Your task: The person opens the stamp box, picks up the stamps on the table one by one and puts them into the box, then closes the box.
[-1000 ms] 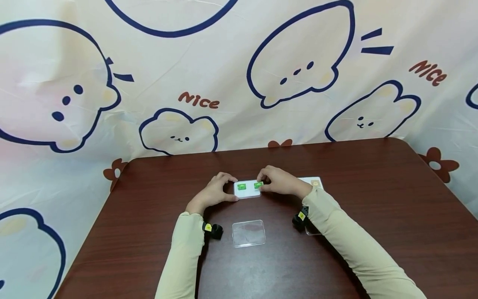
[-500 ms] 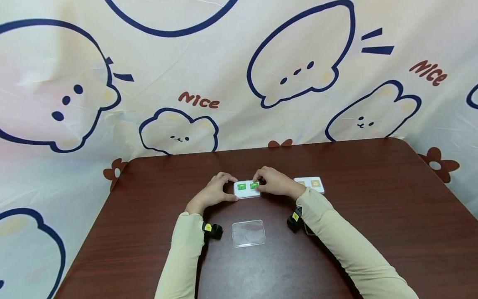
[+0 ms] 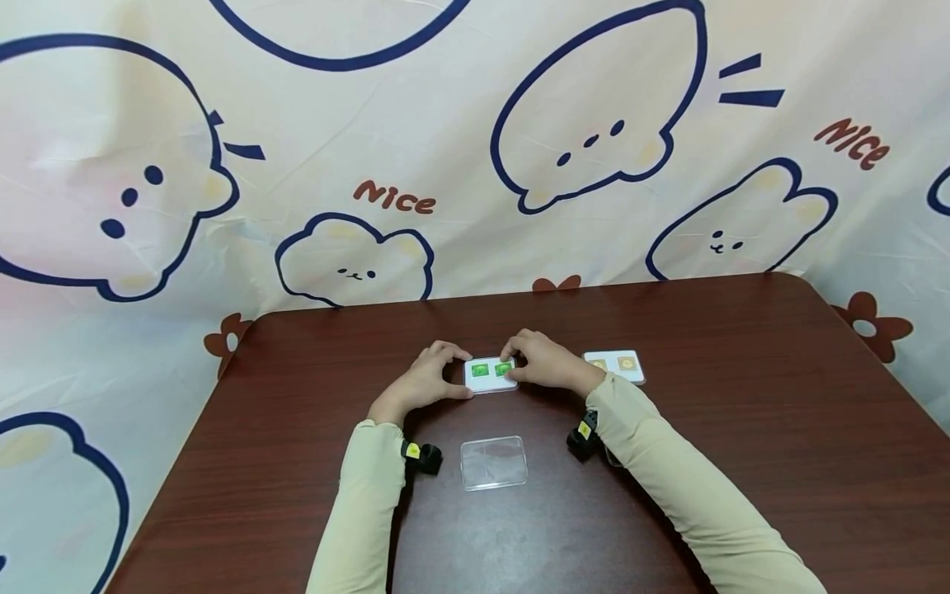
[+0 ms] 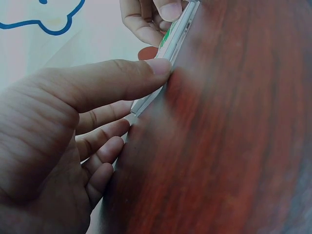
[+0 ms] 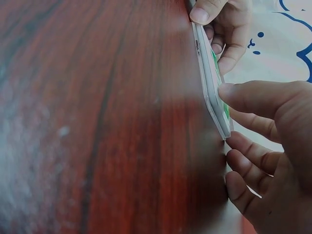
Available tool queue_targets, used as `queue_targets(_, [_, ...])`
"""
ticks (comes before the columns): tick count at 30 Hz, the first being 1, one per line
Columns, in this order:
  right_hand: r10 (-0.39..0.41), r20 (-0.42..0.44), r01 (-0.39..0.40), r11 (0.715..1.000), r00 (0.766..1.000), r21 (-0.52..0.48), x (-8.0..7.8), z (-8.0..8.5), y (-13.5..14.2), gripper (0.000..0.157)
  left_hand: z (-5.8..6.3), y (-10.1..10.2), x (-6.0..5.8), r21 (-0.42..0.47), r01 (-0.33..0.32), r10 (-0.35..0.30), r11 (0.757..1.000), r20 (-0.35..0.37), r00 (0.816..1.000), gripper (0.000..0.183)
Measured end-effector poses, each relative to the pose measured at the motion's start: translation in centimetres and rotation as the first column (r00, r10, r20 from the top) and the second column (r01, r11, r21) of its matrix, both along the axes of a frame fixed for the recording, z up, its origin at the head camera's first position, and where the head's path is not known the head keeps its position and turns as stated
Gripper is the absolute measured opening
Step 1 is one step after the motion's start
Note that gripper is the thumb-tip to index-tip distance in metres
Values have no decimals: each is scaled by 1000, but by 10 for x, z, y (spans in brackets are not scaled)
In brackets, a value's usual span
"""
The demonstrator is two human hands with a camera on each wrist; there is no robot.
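Note:
A flat white case point(image 3: 491, 385) with two small green squares on its face lies on the table. My left hand point(image 3: 425, 381) holds its left end between thumb and fingers; the left wrist view shows the thumb point(image 4: 158, 67) on the near edge. With thumb and index finger, my right hand point(image 3: 547, 363) pinches the right green square point(image 3: 501, 368) at the case's right end, partly covering it. The left green square point(image 3: 480, 370) sits flat and uncovered. In the right wrist view the case point(image 5: 208, 80) appears edge-on, with a clear rim along its underside.
A clear rectangular plastic lid point(image 3: 493, 464) lies nearer the person. To the right stands a second white case point(image 3: 613, 357) with gold-coloured squares, close to the right wrist. Another clear edge shows partly behind the right wrist camera point(image 3: 582, 437). Patterned cloth hangs beyond the brown table point(image 3: 334, 346).
My right hand has moved slightly left with the green square, which now sits further inside the case's right end. More of the second case is uncovered. The left hand stays put.

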State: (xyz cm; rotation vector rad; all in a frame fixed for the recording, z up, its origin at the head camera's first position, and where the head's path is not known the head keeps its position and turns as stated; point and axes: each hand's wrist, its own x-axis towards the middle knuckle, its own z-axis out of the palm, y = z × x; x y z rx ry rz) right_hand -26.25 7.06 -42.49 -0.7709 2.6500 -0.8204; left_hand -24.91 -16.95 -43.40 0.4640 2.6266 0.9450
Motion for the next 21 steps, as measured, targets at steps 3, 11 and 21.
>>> queue_targets(3, [2, -2, -2, 1000, 1000, -1, 0, 0, 0, 22, -1, 0, -1, 1, 3, -3, 1000, 1, 1000, 57])
queue_targets(11, [11, 5, -11, 1000, 1000, -13, 0, 1, 2, 24, -1, 0, -2, 7, 7, -7, 1000, 3, 1000, 57])
queue_targets(21, [-9, 3, 9, 997, 1000, -79, 8, 4, 11, 32, 2, 1, 0, 5, 9, -9, 1000, 0, 1000, 57])
